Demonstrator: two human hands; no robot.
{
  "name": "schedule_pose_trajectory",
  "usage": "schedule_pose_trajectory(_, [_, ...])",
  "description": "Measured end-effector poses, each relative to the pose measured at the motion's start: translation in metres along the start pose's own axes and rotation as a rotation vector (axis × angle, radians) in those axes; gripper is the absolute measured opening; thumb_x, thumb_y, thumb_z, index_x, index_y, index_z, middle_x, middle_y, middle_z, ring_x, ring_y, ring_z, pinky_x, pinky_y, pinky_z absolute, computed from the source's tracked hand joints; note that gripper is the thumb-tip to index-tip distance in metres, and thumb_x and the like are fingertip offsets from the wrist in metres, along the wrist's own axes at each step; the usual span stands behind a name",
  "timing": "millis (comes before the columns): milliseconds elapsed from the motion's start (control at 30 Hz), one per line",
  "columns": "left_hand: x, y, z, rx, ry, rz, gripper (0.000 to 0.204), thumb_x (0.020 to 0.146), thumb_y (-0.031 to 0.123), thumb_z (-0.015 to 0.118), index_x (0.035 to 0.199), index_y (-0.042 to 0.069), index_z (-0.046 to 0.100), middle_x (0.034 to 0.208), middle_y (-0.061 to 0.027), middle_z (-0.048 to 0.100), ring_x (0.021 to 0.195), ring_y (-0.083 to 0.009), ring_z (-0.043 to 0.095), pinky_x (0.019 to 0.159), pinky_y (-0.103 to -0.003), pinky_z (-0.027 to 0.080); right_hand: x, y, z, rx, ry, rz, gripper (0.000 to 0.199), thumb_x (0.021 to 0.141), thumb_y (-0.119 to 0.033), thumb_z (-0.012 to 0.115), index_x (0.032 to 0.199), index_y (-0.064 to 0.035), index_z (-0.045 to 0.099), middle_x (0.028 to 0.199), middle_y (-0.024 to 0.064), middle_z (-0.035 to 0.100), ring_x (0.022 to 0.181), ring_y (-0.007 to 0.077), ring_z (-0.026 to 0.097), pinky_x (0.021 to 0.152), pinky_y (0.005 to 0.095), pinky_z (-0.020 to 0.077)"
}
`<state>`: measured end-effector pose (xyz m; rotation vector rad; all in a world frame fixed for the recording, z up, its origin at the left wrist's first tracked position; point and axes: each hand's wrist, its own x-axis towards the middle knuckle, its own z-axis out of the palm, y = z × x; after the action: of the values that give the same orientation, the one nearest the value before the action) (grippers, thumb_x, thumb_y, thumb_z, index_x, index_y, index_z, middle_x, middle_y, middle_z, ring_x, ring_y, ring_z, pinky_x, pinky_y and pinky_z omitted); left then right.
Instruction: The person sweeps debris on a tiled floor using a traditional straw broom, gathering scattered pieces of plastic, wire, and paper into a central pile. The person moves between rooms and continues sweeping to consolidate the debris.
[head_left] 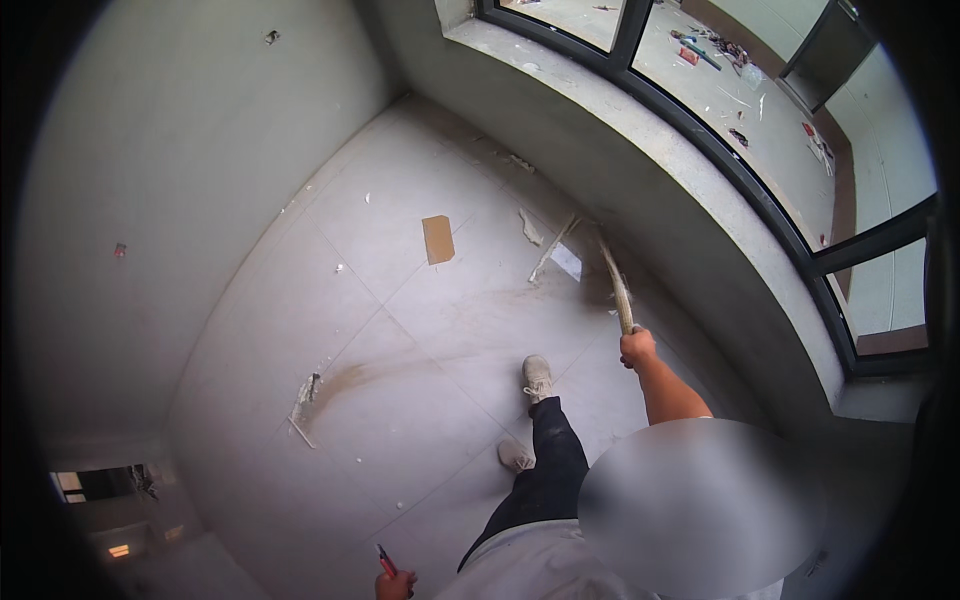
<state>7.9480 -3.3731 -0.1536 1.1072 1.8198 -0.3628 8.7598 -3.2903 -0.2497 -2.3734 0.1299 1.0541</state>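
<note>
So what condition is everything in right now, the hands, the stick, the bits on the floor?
Right hand: closed around the upper end of the long stick.
Long stick: held slanted, far end down by the wall base.
Left hand: gripping a small red tool.
Red tool: held, pointing up.
Cardboard piece: lying flat on the floor.
Tiled floor: dusty, smeared, scattered with debris.
Window: whether shut or open, cannot tell.
</note>
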Motion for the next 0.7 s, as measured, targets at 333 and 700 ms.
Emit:
schedule_pose_trajectory(333, [-0.031, 0.121, -0.023, -0.039, -0.072, -0.091, 0.033, 0.092, 0.034, 0.051, 0.106, 0.006, 0.062, 0.059, -0.0062, 0.058, 0.047, -0.0181, 0.052, 0.046, -0.034, 0.046, -0.008, -0.059, 0.257, -0.396, -0.327, -0.406, 0.041, 0.084, -0.015, 0.047, 0.121, -0.0006, 0.055, 0.088, 0.0234, 0.069, 0.064, 0.0321, 0.069, 0.055, 0.0417, 0.0575])
schedule_pose_trajectory(700, [-0.012, 0.391, -0.048, -0.446, -0.020, -0.112, 0.020, 0.083, 0.017, 0.064, 0.083, -0.003, 0.069, 0.066, -0.0050, 0.061, 0.051, -0.0109, 0.053, 0.045, -0.027, 0.041, -0.050, -0.134, 0.093, -0.386, -0.327, -0.405, 0.062, 0.084, -0.023, 0.055, 0.142, -0.0041, 0.043, 0.115, 0.0274, 0.064, 0.107, 0.0430, 0.062, 0.096, 0.0459, 0.0488])
